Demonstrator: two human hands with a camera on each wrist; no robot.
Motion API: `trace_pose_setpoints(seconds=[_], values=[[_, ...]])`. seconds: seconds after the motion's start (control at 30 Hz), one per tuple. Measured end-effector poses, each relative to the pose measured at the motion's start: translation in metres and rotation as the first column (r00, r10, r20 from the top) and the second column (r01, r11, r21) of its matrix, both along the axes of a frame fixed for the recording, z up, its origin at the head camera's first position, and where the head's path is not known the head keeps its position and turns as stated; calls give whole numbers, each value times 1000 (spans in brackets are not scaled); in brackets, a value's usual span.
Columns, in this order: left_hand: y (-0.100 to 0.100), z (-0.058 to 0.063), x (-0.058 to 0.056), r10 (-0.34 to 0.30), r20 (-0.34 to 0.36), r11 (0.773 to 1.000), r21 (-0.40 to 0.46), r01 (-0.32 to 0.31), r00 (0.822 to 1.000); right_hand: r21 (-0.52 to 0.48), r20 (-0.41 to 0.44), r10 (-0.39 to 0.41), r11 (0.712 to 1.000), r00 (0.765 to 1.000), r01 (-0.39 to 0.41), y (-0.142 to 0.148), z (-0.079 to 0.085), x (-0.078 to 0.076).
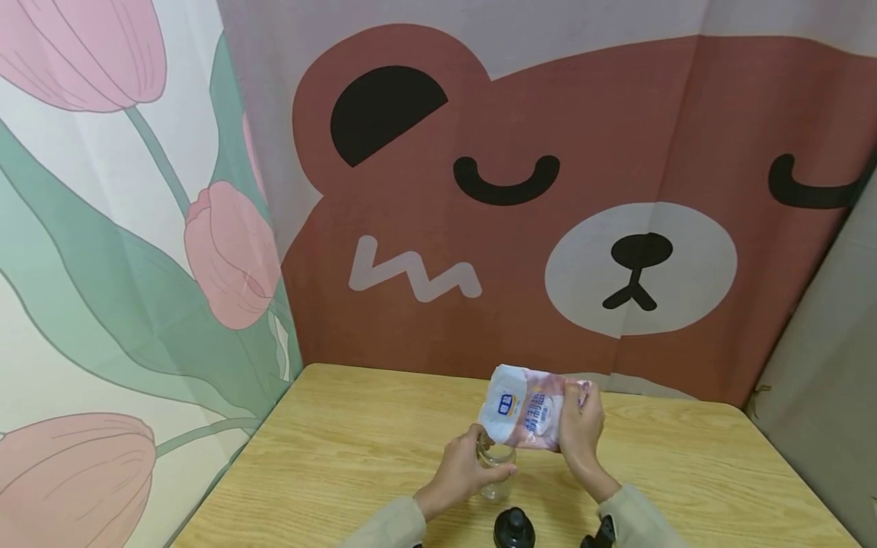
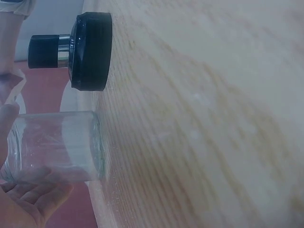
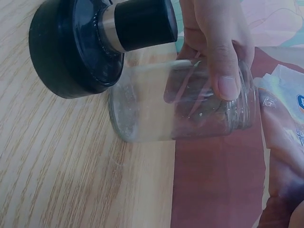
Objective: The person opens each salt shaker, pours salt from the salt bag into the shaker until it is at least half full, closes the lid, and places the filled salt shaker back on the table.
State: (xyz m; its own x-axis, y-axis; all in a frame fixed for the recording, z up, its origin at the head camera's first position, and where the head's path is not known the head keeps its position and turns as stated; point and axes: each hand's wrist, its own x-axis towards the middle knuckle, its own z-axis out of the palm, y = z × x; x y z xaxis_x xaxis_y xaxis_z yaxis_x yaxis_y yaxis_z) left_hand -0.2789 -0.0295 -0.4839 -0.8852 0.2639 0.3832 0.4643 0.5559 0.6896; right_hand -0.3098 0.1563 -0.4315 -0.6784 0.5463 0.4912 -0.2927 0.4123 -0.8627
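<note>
My left hand (image 1: 454,473) grips a clear glass jar (image 1: 495,491) near its rim, thumb on one side and fingers round the other. The jar stands upright on the table, see-through along its wall in the right wrist view. Above its mouth, my right hand (image 1: 582,428) holds a pink and white plastic packet (image 1: 524,409) by one end. The packet lies tilted, its white end toward the jar; its opening is hidden. A black lid (image 1: 514,527) with a knob and a silver band sits on the table close to the jar, nearer to me.
The pale wooden table (image 1: 342,457) reaches back to a curtain (image 1: 411,335) printed with a brown bear. A tulip-patterned cloth (image 1: 137,266) hangs on the left. At the right is a plain grey-white surface (image 1: 822,380).
</note>
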Motion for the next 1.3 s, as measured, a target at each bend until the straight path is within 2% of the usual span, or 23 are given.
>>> trace_pose_setpoints(seconds=[0.23, 0.63, 1.3], values=[[0, -2, 0, -5, -36, 1000, -2, 4, 999, -5, 5, -2, 1000, 1000, 2, 0, 0, 0], [0, 1, 1, -7, 1, 1000, 12, 7, 1000, -1, -3, -5, 1000, 1000, 5, 2, 3, 0], [0, -1, 1, -5, -9, 1000, 2, 5, 1000, 2, -11, -10, 1000, 1000, 10, 3, 3, -1]])
